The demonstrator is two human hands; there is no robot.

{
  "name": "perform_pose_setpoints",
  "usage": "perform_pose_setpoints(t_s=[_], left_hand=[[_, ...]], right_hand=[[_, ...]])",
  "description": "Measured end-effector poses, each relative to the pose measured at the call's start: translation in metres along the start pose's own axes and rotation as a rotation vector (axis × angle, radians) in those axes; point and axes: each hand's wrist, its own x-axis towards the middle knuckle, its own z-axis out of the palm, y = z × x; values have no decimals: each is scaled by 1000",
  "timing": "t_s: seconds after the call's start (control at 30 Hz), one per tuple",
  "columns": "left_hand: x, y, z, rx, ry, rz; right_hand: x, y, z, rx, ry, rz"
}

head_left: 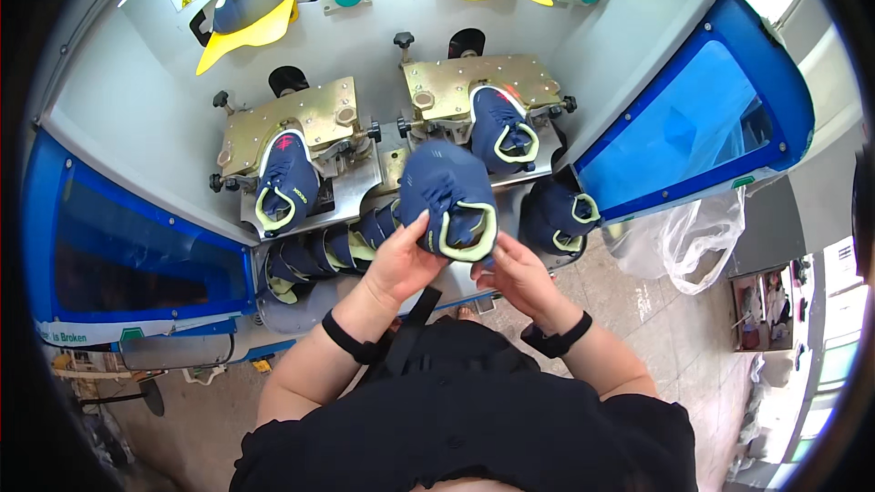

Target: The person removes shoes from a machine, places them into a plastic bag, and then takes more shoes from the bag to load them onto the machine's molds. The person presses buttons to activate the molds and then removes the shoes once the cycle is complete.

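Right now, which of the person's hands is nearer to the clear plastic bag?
Right. The right hand, by the held shoe's heel, is left of the plastic bag; the left hand, gripping the shoe's left side, is farther left.

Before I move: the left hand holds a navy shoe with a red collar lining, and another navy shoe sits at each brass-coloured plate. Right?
The colour is wrong: the collar lining is light green, as the head view shows. The rest stands: the left hand holds the navy shoe, with another at each brass-coloured plate.
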Motion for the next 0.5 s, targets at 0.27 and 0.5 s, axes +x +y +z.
perform_pose_setpoints(t_s=[0.27,0.5], left_hand=[[26,45,81,399,-152,212],[22,71,129,542,-286,375]], right_hand=[[10,-77,49,-1678,152,-1359],[73,-204,98,-1596,367,-1562]])
